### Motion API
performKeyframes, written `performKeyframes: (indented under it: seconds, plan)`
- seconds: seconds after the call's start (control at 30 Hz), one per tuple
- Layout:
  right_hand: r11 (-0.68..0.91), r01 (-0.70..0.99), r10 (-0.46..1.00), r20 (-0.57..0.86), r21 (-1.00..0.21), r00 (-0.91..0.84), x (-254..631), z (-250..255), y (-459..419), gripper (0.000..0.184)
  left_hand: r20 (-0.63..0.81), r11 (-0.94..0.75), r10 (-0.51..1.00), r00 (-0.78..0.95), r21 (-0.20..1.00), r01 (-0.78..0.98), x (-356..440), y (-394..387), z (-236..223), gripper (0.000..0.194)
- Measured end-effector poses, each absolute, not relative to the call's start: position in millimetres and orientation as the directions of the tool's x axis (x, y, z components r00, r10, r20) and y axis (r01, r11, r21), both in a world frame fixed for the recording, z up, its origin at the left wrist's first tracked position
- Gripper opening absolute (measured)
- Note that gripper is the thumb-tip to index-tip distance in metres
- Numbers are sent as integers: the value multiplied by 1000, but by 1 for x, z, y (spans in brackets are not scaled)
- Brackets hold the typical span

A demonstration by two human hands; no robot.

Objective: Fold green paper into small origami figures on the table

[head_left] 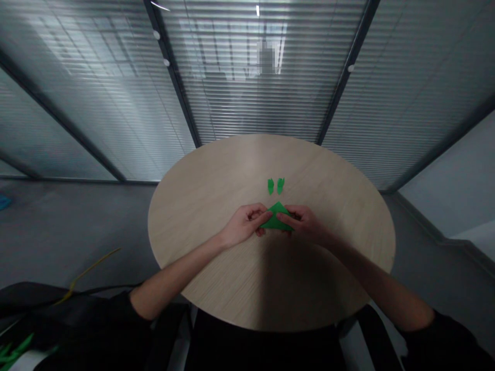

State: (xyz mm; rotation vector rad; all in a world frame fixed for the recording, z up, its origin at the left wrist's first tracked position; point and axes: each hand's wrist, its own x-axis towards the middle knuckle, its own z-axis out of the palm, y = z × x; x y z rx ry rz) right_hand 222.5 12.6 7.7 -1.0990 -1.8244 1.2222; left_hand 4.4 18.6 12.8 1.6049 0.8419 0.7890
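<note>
Glass walls with slatted blinds (247, 93) stand behind the round wooden tabletop (340, 206), and a grey floor (77, 221) surrounds it; a blurred figure (255, 98) shows through the blinds; near the middle of the tabletop I have a folded green paper triangle (275, 221), its point aimed at the far edge and its long side facing me; that long axis lies crosswise, running from one hand to the other; the left hand (245, 224) sits at the triangle's left corner, its fingers (263, 214) closed on the left slope; the right hand (303, 224) sits at the right corner, its fingers (285, 216) pressed over the right slope and reaching further in across the paper; both hands are grasping the triangle, neither released, though I cannot tell how the thumbs sit beneath it; just beyond the point, toward the far edge, two small green paper pieces (270, 186) lie side by side, near but not touching the hands; off the tabletop at lower left, a yellow cable (93, 268) crosses the floor.
</note>
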Motion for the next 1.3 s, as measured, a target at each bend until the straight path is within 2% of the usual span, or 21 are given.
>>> performKeyframes:
  seconds: [0.4,1.03,1.3]
  plan:
    - [215,288,911,85,-933,-404,220,13,12,47,119,-202,871,477,971,127,5,17,11,40]
    - [194,274,916,74,-942,-395,220,12,12,46,109,-196,866,489,972,130,5,17,13,41]
    - [210,303,913,76,-930,-400,219,11,13,44,194,-347,874,445,891,294,6,12,15,37]
